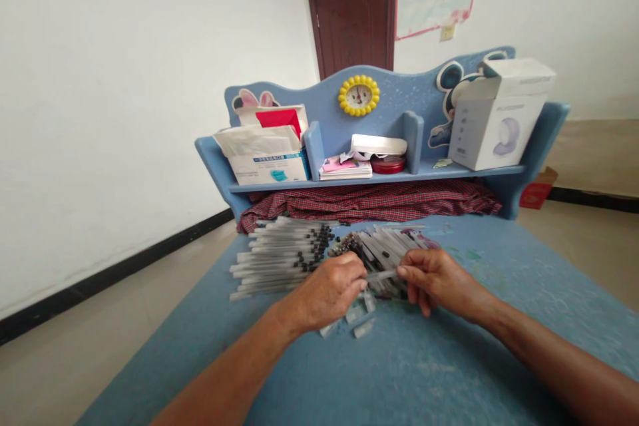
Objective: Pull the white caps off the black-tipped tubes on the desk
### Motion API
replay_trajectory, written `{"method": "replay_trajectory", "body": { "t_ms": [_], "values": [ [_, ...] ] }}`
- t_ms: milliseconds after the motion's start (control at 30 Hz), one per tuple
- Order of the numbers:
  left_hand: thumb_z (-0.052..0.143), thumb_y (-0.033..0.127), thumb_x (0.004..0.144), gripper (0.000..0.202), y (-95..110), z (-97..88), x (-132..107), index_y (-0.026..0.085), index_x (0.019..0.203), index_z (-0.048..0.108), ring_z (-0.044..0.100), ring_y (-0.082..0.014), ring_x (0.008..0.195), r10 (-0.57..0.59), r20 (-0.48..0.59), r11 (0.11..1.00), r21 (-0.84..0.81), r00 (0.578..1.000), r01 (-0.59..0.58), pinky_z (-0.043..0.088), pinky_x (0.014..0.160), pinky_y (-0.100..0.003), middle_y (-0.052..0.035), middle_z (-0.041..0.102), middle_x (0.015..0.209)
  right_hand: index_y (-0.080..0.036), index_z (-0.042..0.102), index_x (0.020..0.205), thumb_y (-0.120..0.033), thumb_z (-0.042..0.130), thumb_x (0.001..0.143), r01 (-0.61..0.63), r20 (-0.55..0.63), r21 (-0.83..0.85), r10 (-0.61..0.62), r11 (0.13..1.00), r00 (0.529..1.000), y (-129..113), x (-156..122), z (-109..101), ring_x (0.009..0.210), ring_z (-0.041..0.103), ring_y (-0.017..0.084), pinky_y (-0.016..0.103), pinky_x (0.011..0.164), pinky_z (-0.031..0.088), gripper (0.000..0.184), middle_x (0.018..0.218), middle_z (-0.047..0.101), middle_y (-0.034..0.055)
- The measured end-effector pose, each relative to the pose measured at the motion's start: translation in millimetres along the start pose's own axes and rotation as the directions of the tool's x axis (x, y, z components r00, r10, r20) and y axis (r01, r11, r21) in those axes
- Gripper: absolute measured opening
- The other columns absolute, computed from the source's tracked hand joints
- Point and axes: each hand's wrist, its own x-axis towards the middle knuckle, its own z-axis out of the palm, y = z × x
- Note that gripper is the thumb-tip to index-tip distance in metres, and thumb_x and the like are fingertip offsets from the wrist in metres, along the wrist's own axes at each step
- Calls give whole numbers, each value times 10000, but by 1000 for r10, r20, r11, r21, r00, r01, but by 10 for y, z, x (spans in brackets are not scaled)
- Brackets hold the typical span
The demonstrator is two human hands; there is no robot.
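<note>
My left hand [333, 289] and my right hand [433, 279] meet over the middle of a blue desk [449, 359]. Both pinch the ends of one clear plastic pen barrel [382, 275] held level between them. Just behind the hands lies a loose heap of clear barrels [384, 246]. To its left is a neat row of clear barrels with black tips [282, 256]. A few small clear caps [360, 319] lie on the desk under my left hand.
A blue shelf [379, 176] stands at the desk's back with a yellow clock [358, 95], a mask box and papers [264, 153], a red tin [388, 164] and a white carton [496, 116]. Red plaid cloth [369, 203] lies beneath it. Behind is a brown door [355, 10].
</note>
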Motion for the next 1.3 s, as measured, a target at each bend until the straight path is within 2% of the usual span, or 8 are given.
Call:
{"method": "replay_trajectory", "body": {
  "t_ms": [367, 533, 733, 833, 933, 1067, 1167, 1300],
  "values": [
    [394, 169, 889, 207, -57, -77, -8, 112, 859, 591, 544, -160, 810, -3, 5, 1000, -13, 1000, 3, 430, 761, -256, -77, 571, 850, -176, 500, 732, -432, 660, 699, 6, -42, 218, 3, 976, 999, -72, -21, -143, 334, 528, 83, 174, 322, 303, 303, 515, 614, -24],
    [434, 189, 850, 189, -170, -351, -49, 122, 801, 604, 535, -140, 737, -157, 6, 988, 3, 988, 157, 408, 711, -243, -46, 569, 812, -177, 500, 694, -410, 673, 690, 89, -248, 260, -23, 962, 968, -86, -20, -249, 307, 501, 84, 186, 316, 288, 291, 492, 610, -17],
    [471, 251, 806, 180, -408, -554, -154, 135, 762, 601, 530, -130, 645, -341, 114, 932, -93, 933, 352, 383, 596, -213, 1, 551, 696, -179, 504, 662, -406, 678, 674, 148, -371, 254, -44, 956, 927, -132, -34, -314, 297, 476, 93, 196, 314, 290, 286, 471, 598, -11],
    [472, 265, 791, 193, -481, -514, -159, 134, 759, 610, 520, -125, 605, -424, 55, 902, -69, 904, 427, 361, 555, -210, 3, 554, 686, -182, 511, 678, -423, 632, 717, 181, -471, 114, -107, 977, 876, -122, -43, -297, 316, 473, 92, 201, 331, 314, 273, 477, 581, -17],
    [478, 248, 769, 192, -460, -451, -120, 131, 723, 623, 515, -127, 605, -455, -23, 890, -5, 890, 455, 352, 553, -211, -4, 557, 681, -181, 543, 722, -394, 551, 791, 231, -494, -238, -323, 943, 807, -59, -54, -179, 371, 476, 91, 208, 391, 345, 225, 482, 542, -30],
    [468, 220, 769, 191, -364, -391, -65, 130, 707, 625, 514, -124, 602, -453, -58, 891, -3, 890, 453, 360, 561, -207, -2, 551, 658, -179, 600, 802, -327, 489, 845, 241, -282, -708, -579, 664, 765, 47, -69, 7, 410, 497, 99, 225, 454, 348, 190, 504, 568, -18],
    [459, 196, 784, 188, -294, -346, -45, 135, 710, 621, 524, -123, 627, -416, -83, 909, -16, 906, 416, 377, 575, -202, -4, 553, 671, -175, 609, 878, -366, 496, 856, 265, -170, -780, -601, 566, 781, 75, -81, 51, 441, 546, 121, 232, 466, 373, 223, 532, 608, -6],
    [452, 185, 828, 185, -129, -252, -22, 144, 767, 621, 539, -134, 703, -256, -88, 965, 29, 963, 259, 409, 655, -224, -21, 567, 742, -177, 611, 905, -369, 448, 896, 278, -117, -840, -655, 466, 746, 19, -106, 28, 529, 590, 141, 252, 534, 431, 252, 645, 655, 34]
  ]
}}
